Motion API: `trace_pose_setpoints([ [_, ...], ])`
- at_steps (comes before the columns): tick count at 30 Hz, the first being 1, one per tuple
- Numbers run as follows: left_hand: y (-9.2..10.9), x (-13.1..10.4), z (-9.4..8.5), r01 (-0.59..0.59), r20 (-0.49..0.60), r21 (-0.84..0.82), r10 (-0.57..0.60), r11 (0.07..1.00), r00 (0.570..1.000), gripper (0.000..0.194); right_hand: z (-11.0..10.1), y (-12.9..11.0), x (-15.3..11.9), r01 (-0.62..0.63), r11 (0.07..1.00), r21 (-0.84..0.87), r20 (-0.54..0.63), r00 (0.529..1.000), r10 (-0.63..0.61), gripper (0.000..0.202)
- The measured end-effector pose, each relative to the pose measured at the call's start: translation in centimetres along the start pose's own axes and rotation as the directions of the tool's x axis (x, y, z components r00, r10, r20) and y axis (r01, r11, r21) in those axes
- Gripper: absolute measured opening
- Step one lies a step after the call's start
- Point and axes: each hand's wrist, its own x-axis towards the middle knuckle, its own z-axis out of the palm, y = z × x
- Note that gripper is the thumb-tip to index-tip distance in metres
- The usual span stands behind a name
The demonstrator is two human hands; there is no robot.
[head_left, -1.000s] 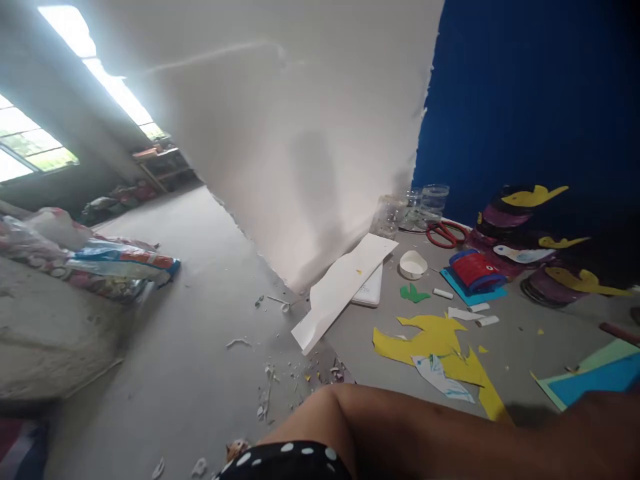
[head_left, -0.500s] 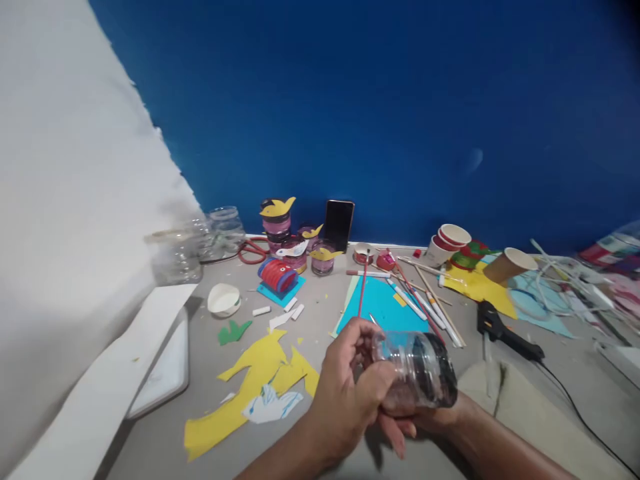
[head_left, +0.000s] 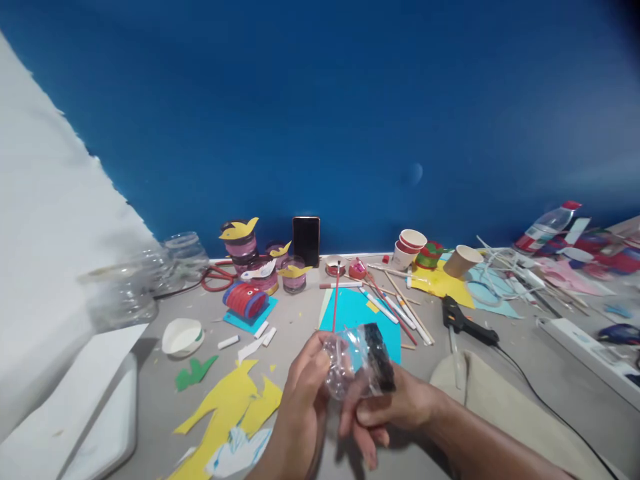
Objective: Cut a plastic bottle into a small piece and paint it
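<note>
A clear plastic bottle piece (head_left: 353, 350) with a black band at its right end lies on its side in the air between my hands. My left hand (head_left: 306, 387) is closed around its left, clear end. From below and the right, my right hand (head_left: 393, 403) grips it, with the thumb along the lower side and some fingers hanging loosely beneath. Behind it lies a blue paper sheet (head_left: 367, 310) with a red-handled paintbrush (head_left: 337, 300) across it.
To the left lie yellow paper scraps (head_left: 233, 400), a green cut-out (head_left: 194, 373) and a white paper cup piece (head_left: 183, 337). Bird-topped painted jars (head_left: 241, 247) and a phone (head_left: 306, 240) stand by the wall. A glue gun (head_left: 467, 323) with its cord lies at the right.
The bottle piece has turned, its black end now tilted more toward the camera. My right hand has come into fuller view from beneath it. The camera has swung to the right.
</note>
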Motion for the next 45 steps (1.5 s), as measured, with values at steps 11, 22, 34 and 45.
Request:
trace_pose_setpoints([
  [11,6.2,2.1,0.0,-0.132,-0.371,-0.104,0.085,0.986,0.925,0.028,-5.6,-9.6,-2.4,-0.314,0.568,-0.761,-0.618,0.617,-0.487,0.049],
  [22,3.3,5.9,-4.7,-0.190,-0.366,-0.056,0.157,0.980,0.917,0.039,-13.9,-8.5,-0.9,-0.567,-0.232,-0.791,-0.440,0.789,-0.428,0.036],
  [34,2.3,6.6,-5.7,-0.233,-0.374,0.011,0.220,0.972,0.901,0.058,-15.4,-7.7,-1.1,-0.354,-0.241,-0.903,-0.105,0.728,-0.677,0.032],
  [45,1.6,6.9,-6.6,-0.264,-0.307,0.097,0.281,0.960,0.909,0.048,-12.5,-13.1,-2.1,-0.413,0.090,-0.907,-0.211,0.258,-0.943,0.046],
])
